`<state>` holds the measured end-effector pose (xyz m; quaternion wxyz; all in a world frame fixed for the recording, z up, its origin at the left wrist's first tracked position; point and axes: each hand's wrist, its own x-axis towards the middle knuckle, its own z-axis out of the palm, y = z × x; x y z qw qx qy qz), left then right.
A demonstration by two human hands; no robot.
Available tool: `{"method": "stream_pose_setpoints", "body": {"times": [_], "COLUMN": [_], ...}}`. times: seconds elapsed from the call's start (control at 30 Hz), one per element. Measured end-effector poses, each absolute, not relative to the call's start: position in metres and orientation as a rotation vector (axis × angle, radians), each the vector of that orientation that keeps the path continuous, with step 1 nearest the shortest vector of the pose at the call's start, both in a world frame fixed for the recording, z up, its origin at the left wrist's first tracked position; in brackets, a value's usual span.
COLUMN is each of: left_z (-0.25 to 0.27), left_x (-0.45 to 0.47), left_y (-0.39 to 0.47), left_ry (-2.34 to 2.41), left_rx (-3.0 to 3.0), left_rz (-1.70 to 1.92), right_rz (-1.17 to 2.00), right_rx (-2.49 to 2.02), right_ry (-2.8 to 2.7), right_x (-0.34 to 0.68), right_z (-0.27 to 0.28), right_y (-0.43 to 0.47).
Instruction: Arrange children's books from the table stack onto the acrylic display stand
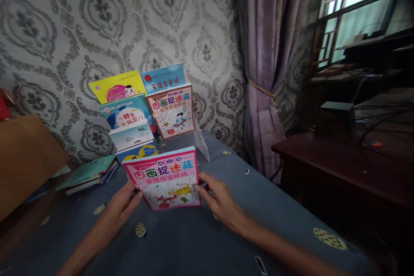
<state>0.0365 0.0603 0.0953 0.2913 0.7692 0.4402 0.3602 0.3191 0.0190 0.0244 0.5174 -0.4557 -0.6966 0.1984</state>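
Note:
A pink picture book [171, 181] with a tiger and a fox on its cover is held upright between my two hands. My left hand [121, 207] grips its left edge, thumb toward the front. On the right edge, my right hand [216, 196] pinches it between thumb and fingers. Just behind it stands a tiered rack of books, with a white side panel [201, 140]. In the rack are a yellow book [119, 86], a blue book [164, 78], a brown-edged book [173, 112], a teal carp book [126, 114] and a pale book [132, 136].
A stack of books [90, 174] lies left of the rack, beside a brown cardboard box [29, 155]. The dark blue cloth [181, 246] covers the table. Behind are a patterned wall and a purple curtain [268, 51]; a dark red desk [339, 164] with cables stands right.

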Motion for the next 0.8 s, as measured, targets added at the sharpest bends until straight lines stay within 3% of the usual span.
{"method": "stream_pose_setpoints", "body": {"times": [0.17,0.8], "left_z": [0.089,0.078], "left_x": [0.051,0.069], "left_y": [0.078,0.083], "left_ry": [1.176,1.278], "left_rx": [2.324,2.356], "left_rz": [0.897,0.966], "right_rz": [0.400,0.181], "right_rx": [-1.121,-1.049], "right_ry": [-1.644,-1.640], "right_x": [0.333,0.341], "right_z": [0.022,0.034], "right_y": [0.033,0.036]}}
